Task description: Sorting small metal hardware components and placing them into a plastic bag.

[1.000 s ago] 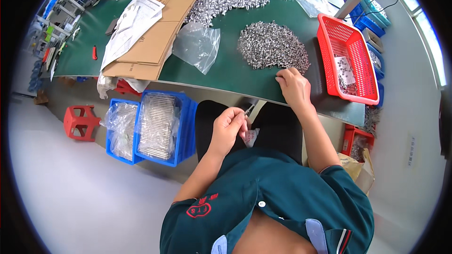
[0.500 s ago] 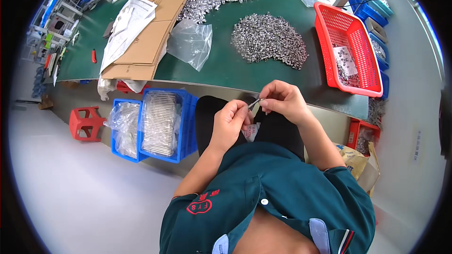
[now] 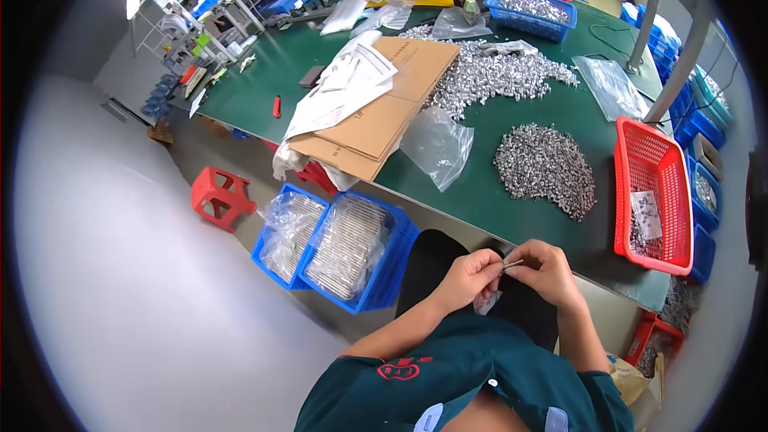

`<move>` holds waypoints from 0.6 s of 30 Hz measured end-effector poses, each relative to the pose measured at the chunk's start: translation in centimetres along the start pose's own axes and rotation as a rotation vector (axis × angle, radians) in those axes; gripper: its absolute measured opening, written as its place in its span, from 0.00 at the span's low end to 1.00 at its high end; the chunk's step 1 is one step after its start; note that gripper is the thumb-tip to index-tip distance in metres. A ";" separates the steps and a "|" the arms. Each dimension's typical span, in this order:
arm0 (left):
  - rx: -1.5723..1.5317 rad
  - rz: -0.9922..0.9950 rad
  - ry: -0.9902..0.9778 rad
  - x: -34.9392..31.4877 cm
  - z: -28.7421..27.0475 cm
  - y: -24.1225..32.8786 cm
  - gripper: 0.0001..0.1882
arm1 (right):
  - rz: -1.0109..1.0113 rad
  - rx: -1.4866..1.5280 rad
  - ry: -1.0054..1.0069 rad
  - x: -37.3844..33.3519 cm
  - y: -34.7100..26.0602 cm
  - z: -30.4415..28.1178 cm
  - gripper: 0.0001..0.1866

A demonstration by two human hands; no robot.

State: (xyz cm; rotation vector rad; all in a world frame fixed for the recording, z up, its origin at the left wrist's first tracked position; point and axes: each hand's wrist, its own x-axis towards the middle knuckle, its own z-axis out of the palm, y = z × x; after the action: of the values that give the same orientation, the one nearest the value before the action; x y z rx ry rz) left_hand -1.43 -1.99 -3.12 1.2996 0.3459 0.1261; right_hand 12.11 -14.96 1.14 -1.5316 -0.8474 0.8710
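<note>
Both my hands meet in front of my lap, close to the table's near edge. A thin metal rod [image 3: 514,263] runs between my fingertips. My left hand [image 3: 466,280] is closed in a pinch at one end of it. My right hand [image 3: 550,274] is closed too, thumb and forefinger pressed together around the rod's other end; any small part in that pinch is too small to name. Below the left fingers shows a small white packet with red print [image 3: 486,302]; whether it is held or lies on my lap I cannot tell.
Small metal fittings form a near pile [image 3: 546,170] and a larger far pile [image 3: 496,76] on the green table [image 3: 456,212]. A red basket [image 3: 693,216] stands right; flat cardboard [image 3: 396,104] and a clear bag [image 3: 438,148] lie left. Blue crates [image 3: 376,292] and a red stool [image 3: 216,192] stand on the floor.
The view has tilted up and swung left, so the scene sits lower and further right, with more of the far table in sight. My hands stay together at the rod.
</note>
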 end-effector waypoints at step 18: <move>-0.223 -0.034 0.141 0.5 -1.4 -1.4 0.07 | -0.262 -0.871 0.649 5.1 5.5 -5.5 0.13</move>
State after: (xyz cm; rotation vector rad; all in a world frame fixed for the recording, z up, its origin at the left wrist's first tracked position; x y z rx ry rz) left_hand -1.50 -0.95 -4.85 1.0658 0.4611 0.2218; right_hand 19.61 -13.67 -4.12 -2.1906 -0.9429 -0.2696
